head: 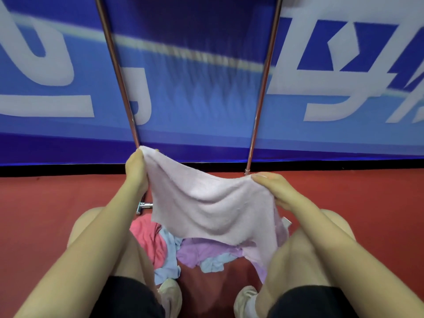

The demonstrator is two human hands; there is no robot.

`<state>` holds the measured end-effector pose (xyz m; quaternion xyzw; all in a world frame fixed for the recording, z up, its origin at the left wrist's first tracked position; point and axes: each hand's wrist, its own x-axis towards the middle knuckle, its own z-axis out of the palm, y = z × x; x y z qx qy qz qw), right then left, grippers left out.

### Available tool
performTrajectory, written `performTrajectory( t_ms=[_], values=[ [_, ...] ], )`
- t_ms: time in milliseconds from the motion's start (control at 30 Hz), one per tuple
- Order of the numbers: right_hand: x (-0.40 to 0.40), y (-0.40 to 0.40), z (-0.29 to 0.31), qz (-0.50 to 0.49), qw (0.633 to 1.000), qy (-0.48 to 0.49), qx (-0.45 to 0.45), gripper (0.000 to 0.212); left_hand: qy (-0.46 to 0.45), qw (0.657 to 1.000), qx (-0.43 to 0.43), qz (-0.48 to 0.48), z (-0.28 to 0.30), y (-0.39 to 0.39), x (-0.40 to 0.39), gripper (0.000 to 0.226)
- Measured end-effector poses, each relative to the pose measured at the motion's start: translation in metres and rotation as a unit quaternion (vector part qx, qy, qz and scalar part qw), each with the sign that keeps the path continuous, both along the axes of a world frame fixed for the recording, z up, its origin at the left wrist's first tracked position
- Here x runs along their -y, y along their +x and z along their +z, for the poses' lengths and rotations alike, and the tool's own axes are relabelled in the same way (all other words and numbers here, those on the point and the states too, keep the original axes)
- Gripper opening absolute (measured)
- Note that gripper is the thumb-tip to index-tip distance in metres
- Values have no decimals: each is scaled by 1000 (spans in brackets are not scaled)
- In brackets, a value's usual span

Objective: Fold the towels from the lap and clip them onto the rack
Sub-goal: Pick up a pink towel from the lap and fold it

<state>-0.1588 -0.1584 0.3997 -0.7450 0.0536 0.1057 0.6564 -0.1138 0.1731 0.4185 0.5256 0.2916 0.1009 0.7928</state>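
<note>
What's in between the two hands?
The pale lilac towel stretches between the left hand and the right hand; each grips a top corner. The head view shows it.

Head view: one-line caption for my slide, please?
Both hands, left hand and right hand, hold a pale lilac towel spread before the rack.
</note>
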Motion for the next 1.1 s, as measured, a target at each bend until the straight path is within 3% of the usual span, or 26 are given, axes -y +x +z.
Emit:
performTrajectory(
  t_ms=[100,233,367,433,500,700,833,900,1100],
  values=[
    [-11,8,5,-40,997,-42,56,13,-13,998,6,-63,-1,-3,24,26],
    [-40,12,14,2,989,-85,117,17,119,969,42,-211,-3,-17,53,37],
    [-64,13,17,97,977,-111,155,13,255,908,93,-321,-9,-30,76,16],
    [-71,15,19,98,977,-96,165,13,250,876,85,-403,-15,-36,82,15],
    [-74,18,21,86,978,-84,171,14,219,862,71,-453,-18,-40,83,34],
    [-75,25,16,106,974,-122,159,8,191,891,89,-401,-16,-37,74,39],
    [-75,25,9,115,974,-129,146,13,236,843,88,-476,-19,-39,69,31],
    [-73,25,7,107,976,-120,144,12,271,834,65,-477,-21,-37,71,28],
    [-67,19,-7,194,958,-186,103,36,169,911,92,-365,-16,-33,79,24]
  ],
)
